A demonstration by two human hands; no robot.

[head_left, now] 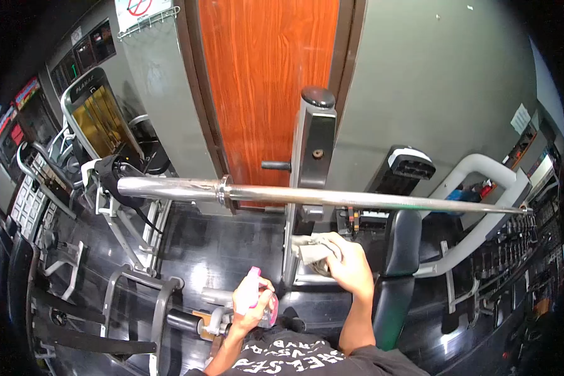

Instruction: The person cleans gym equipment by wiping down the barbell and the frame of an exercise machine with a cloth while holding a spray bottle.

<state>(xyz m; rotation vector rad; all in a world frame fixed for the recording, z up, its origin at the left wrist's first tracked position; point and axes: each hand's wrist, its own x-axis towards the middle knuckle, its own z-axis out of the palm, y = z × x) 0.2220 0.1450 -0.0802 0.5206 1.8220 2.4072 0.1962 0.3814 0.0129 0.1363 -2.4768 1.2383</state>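
Along the top edge of the weight machine (96, 119), a label (89, 86) seems to read "PLANAX", a white sign (140, 9) high on the grey wall (160, 81) shows a red slashed circle, and white lettering (294, 360) on the dark shirt (382, 362) cannot be read surely.

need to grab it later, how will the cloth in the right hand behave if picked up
The cloth will probably be floppy: it bunches in loose folds within the right hand. It is likely light, since that one hand holds it up. Its irregular shape makes rolling seem unlikely.
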